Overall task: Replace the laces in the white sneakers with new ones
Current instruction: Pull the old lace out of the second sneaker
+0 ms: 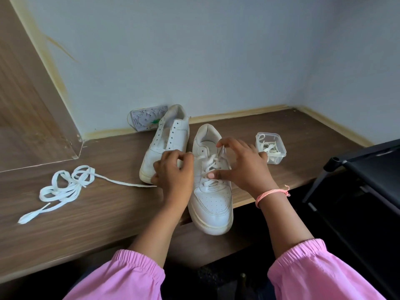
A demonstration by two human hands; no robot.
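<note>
Two white sneakers stand on the wooden desk (86, 213). The left sneaker (166, 139) has bare eyelets and no lace. The right sneaker (213, 198) is partly laced with a white lace (211, 164), its toe hanging over the desk's front edge. My left hand (175, 172) pinches one lace end at the shoe's left side. My right hand (242, 167) pinches the other lace end above the upper eyelets, thumb resting on the crossed lacing. A loose white lace (65, 187) lies tangled on the desk at the left.
A clear plastic tub (270, 147) holding more laces sits right of the shoes. A flat patterned packet (147, 119) leans against the wall behind the left sneaker. A black chair (368, 169) stands at the right, close to the desk edge. Walls close in behind and on the left.
</note>
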